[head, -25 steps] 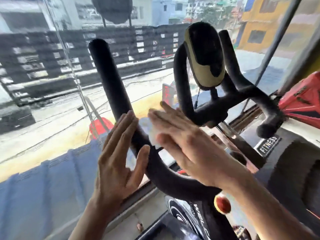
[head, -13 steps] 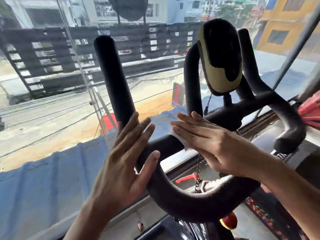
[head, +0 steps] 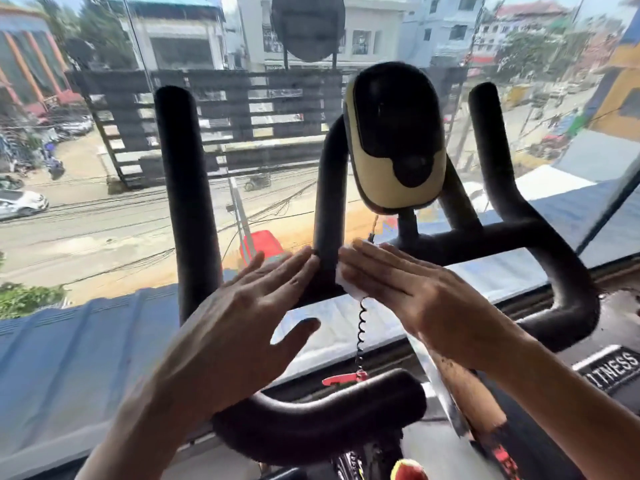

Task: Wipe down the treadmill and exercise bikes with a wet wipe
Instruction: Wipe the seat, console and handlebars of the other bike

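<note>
Flat and straight-fingered, the right hand [head: 408,289] presses 1 white wet wipe [head: 349,289] against the exercise bike's handlebar [head: 188,188], where the centre loop's left upright meets the crossbar; no finger curls round it. The left hand [head: 242,313] is likewise spread open and holds nothing, its fingertips touching the left side of that same upright, thumb apart below.

The handlebar is 1 piece of round black tube with a matte, padded look: 2 outer prongs rising at far left and far right, 1 centre loop between them, and a curved near bar below the hands. 1 oval console [head: 394,140], black face in a cream shell, stands in front of the loop. 1 thin black coiled cable [head: 361,327] hangs below the wipe down to a red clip [head: 343,378]. At near right sits 1 black plate lettered "FITNESS" [head: 611,370].

Beyond the bike, a large glass window [head: 86,209] looks down on a blue corrugated roof, a street with cars, and buildings.
</note>
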### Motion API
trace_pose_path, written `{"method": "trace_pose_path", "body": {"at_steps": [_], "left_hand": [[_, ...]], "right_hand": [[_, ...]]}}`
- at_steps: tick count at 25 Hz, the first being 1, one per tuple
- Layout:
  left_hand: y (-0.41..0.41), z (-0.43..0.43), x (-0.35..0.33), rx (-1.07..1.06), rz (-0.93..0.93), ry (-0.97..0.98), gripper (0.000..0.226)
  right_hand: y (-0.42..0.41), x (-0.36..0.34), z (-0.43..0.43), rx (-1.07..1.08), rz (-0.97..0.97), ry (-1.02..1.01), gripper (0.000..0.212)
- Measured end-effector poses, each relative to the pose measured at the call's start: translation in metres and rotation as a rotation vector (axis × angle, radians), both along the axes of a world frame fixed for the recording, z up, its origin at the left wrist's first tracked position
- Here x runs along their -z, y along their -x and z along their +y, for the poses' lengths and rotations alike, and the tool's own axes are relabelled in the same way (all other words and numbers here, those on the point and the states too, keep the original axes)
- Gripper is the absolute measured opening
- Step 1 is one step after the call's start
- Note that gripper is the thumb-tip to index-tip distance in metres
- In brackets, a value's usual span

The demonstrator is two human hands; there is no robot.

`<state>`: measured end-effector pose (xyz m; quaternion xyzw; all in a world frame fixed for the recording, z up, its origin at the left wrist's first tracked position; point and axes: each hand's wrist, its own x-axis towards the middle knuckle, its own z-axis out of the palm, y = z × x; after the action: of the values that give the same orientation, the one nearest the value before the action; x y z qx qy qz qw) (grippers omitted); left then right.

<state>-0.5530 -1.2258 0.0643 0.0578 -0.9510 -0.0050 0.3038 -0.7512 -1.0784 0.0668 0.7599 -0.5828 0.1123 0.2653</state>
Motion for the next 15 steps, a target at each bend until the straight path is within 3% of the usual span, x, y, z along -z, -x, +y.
{"method": "trace_pose_path", "body": {"at_steps": [4, 8, 12, 15], "left_hand": [[0.008, 0.018, 0.005, -0.135, -0.017, 0.004, 0.061], [0.007, 0.016, 0.006, -0.114, 0.033, -0.068, 0.054], [0.008, 0.017, 0.004, -0.055, 0.122, -0.154, 0.046], [0.007, 0.018, 0.004, -0.058, 0.137, -0.179, 0.045]], "right_hand": [[0.013, 0.01, 0.021, 0.186, -0.148, 0.149, 0.06], [-0.019, 0.019, -0.015, 0.173, -0.099, 0.25, 0.044], [-0.008, 0.013, -0.007, 0.1, -0.064, 0.188, 0.041], [0.017, 0.006, 0.027, 0.165, -0.124, 0.172, 0.049]]}}
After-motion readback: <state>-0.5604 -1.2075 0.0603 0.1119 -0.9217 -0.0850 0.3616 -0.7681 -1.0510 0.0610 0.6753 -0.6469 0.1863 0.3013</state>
